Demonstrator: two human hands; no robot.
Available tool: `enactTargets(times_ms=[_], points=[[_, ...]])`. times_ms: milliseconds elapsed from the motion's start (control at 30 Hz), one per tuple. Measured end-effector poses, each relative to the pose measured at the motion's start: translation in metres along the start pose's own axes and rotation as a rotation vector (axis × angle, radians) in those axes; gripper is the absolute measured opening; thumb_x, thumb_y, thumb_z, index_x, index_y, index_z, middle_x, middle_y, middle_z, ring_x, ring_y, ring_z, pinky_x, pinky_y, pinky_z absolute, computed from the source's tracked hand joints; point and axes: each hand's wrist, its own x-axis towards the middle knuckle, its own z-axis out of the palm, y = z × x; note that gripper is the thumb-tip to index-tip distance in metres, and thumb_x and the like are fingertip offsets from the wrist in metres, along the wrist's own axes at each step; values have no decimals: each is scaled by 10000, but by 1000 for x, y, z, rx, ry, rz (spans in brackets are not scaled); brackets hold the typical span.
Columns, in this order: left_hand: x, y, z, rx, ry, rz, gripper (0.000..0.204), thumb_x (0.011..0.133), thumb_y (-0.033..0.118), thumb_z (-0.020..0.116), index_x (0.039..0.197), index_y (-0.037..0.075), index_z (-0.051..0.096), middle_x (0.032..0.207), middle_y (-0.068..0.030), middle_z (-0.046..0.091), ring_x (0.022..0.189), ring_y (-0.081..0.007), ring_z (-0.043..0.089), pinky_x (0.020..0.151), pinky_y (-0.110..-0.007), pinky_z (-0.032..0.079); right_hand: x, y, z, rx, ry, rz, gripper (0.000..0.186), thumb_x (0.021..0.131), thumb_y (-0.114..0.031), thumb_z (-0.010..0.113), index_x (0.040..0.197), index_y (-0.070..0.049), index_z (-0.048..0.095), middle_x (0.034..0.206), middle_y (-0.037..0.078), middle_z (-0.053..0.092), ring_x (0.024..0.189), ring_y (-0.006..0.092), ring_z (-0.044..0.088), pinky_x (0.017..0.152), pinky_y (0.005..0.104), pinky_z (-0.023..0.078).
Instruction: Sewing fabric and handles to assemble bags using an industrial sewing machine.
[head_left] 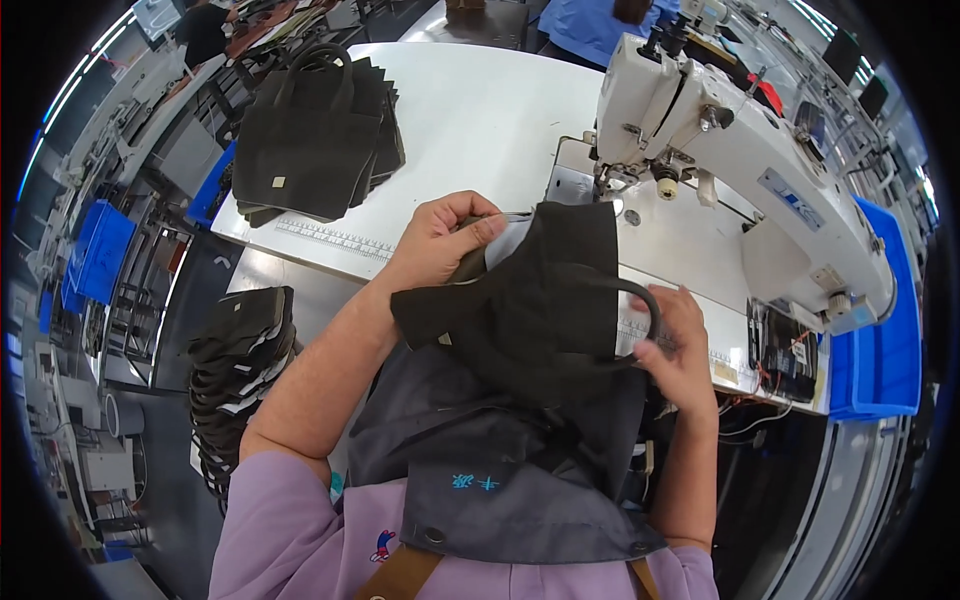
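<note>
A dark olive fabric bag with a pale lining lies over my grey apron, in front of the sewing machine. My left hand pinches the upper left edge of the bag, thumb over the lining. At the bag's right side, my right hand is slightly blurred, its fingers curved but apart beside the looped handle, with the thumb near the lower part of that loop. The machine's needle area sits just beyond the bag.
A pile of similar bag pieces rests on the white table, above a printed ruler strip. More dark pieces are stacked low at left. A blue bin stands at right, near cables. Other people are at the far side.
</note>
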Motion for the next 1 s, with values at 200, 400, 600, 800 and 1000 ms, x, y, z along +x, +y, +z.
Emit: enactTargets(times_ms=[200,400,600,800,1000], points=[[-23,-6,-26,-188,65,-46,151,1001,162,684,988,11,688,812,53,648,711,5,530,654,-188,449,0,-9,25,106,19,-6,156,924,-198,706,934,-48,666,1003,71,695,957,245,649,1056,465,417],[-49,6,-47,86,-205,135,277,962,231,732,1127,17,670,1043,-77,710,853,-133,630,775,-295,525,6,-38,34,422,162,84,172,949,-125,694,864,8,626,887,58,622,780,135,523,714,268,427],[-91,-5,-19,856,-63,199,555,747,202,871,1230,57,639,1102,-91,720,981,-281,689,881,-380,528,22,-89,39,220,-104,-97,161,761,-27,750,759,13,594,880,116,642,820,256,604,730,319,467],[-107,-12,-41,883,-133,295,357,761,191,829,1086,151,688,781,-42,655,782,-252,642,780,-389,492,9,-104,40,246,-118,-93,221,720,-83,753,713,1,549,853,127,626,833,265,600,746,350,483],[-133,-20,-68,1044,-12,515,101,804,144,762,862,123,682,784,-9,653,826,-233,650,853,-385,461,14,-115,61,295,-183,-92,245,724,-102,767,720,1,545,849,126,622,838,265,601,752,352,478]])
